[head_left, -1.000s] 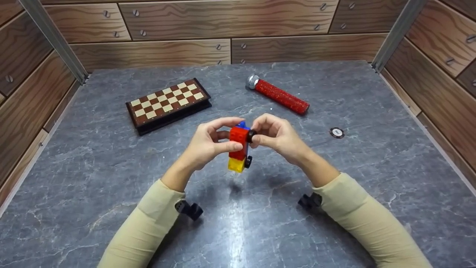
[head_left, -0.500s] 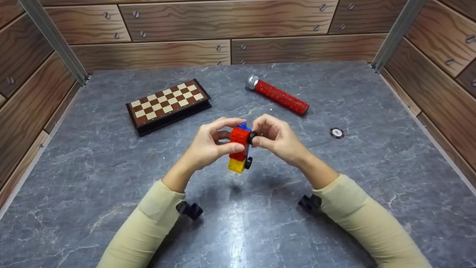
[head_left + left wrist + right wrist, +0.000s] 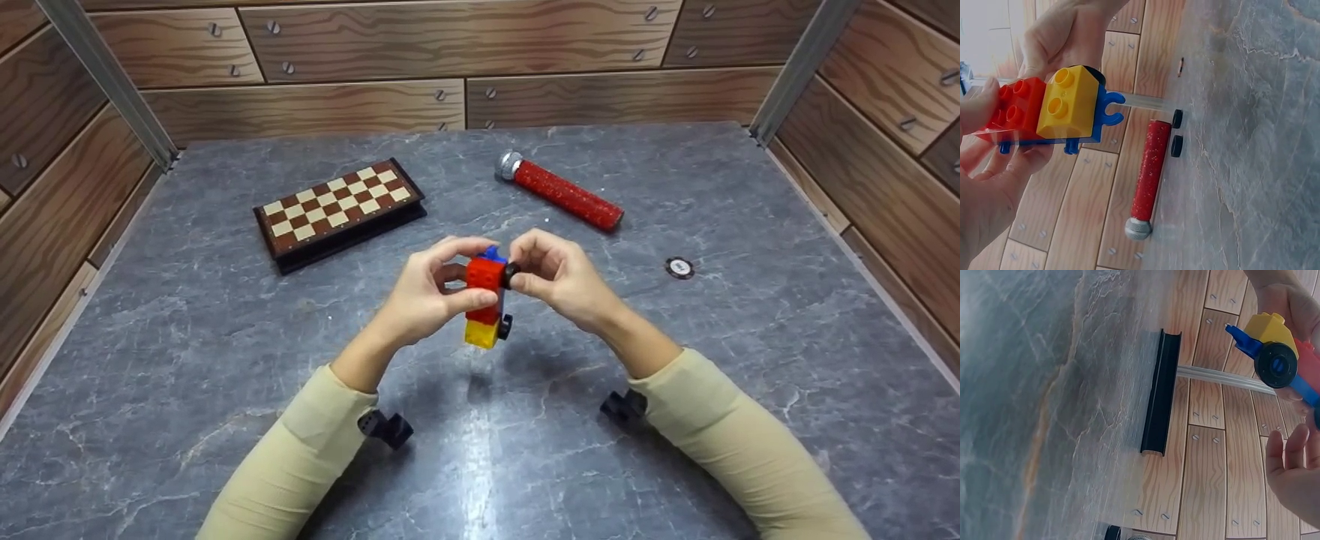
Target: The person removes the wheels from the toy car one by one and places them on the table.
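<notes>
My left hand (image 3: 426, 292) holds a toy block car up off the table, thumb on its red block (image 3: 481, 271) and fingers at the far side. The car has a yellow studded block (image 3: 1067, 101) at one end and a blue base (image 3: 1092, 130) with a forked hook. In the left wrist view, the base's near side shows two blue pegs without wheels. A black wheel (image 3: 1276, 365) sits at the yellow end. My right hand (image 3: 562, 277) pinches another black wheel (image 3: 511, 274) against the car's side near the red end.
A folded chessboard case (image 3: 341, 210) lies back left, and a red glittery microphone (image 3: 566, 195) back right. A poker chip (image 3: 679, 268) lies to the right. Two loose black wheels (image 3: 1177, 146) stand on the table in the left wrist view. Wood-patterned walls (image 3: 375, 41) enclose the table.
The car and my left hand have shifted very slightly to the right. My right hand stays at the wheel, nearly unmoved.
</notes>
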`<state>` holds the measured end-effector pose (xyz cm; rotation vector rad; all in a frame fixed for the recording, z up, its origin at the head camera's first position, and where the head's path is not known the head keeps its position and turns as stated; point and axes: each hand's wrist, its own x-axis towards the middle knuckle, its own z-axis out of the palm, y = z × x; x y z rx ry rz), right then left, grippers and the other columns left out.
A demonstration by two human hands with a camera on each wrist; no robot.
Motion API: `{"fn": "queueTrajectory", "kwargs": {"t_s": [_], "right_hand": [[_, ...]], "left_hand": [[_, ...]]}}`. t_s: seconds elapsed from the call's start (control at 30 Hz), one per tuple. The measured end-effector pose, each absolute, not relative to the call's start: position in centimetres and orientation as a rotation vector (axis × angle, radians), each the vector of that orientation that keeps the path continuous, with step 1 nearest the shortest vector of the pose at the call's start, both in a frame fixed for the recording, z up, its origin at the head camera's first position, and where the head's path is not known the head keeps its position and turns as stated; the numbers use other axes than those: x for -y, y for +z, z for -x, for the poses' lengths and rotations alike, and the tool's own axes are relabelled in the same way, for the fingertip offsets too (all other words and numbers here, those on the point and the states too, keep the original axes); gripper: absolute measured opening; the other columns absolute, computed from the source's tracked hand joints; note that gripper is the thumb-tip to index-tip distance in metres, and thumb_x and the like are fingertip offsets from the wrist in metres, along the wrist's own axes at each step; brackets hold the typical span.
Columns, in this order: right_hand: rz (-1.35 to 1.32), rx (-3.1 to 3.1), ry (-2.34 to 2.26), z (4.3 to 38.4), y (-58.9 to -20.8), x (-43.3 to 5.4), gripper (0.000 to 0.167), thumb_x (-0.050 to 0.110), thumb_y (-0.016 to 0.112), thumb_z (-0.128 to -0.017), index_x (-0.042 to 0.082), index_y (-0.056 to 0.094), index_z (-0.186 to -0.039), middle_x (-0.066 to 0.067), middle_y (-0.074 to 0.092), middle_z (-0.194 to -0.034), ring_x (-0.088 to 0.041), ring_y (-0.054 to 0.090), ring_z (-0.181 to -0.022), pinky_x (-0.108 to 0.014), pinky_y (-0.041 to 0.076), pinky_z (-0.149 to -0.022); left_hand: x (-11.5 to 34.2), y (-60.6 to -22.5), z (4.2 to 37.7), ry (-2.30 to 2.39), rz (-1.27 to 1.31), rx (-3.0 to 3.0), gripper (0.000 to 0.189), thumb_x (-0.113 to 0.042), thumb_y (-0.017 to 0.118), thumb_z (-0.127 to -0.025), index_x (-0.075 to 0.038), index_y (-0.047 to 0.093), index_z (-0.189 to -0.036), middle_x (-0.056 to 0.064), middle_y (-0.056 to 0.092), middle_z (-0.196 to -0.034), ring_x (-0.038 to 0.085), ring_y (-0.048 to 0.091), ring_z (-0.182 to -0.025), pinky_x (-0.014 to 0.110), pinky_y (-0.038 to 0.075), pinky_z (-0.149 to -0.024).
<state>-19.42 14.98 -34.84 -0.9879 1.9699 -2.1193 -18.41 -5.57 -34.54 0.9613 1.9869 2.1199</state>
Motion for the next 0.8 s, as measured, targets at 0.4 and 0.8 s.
{"fn": "queueTrajectory", "kwargs": {"t_s": [0.4,0.8], "right_hand": [[0.916,-2.013,-2.071,18.99,-34.76,-15.05,0.016,-0.007,0.068,-0.078,-0.009,0.053,-0.086,-0.009,0.060,-0.082,-0.016,0.054,-0.072,-0.022,0.048,-0.065],[0.880,-2.097,-2.073,18.84,-35.00,-15.06,0.016,-0.008,0.068,-0.077,-0.009,0.055,-0.085,-0.008,0.061,-0.081,-0.015,0.053,-0.070,-0.022,0.047,-0.063]], "left_hand": [[6.23,-34.83,18.70,2.067,-0.943,-1.869,0.050,0.006,0.072,-0.075,0.006,0.054,-0.122,0.021,0.054,-0.118,0.034,0.063,-0.093,0.046,0.054,-0.076],[5.94,-34.89,18.52,2.038,-0.983,-2.011,0.048,0.005,0.074,-0.074,0.002,0.058,-0.120,0.017,0.054,-0.115,0.030,0.063,-0.091,0.043,0.054,-0.076]]}}
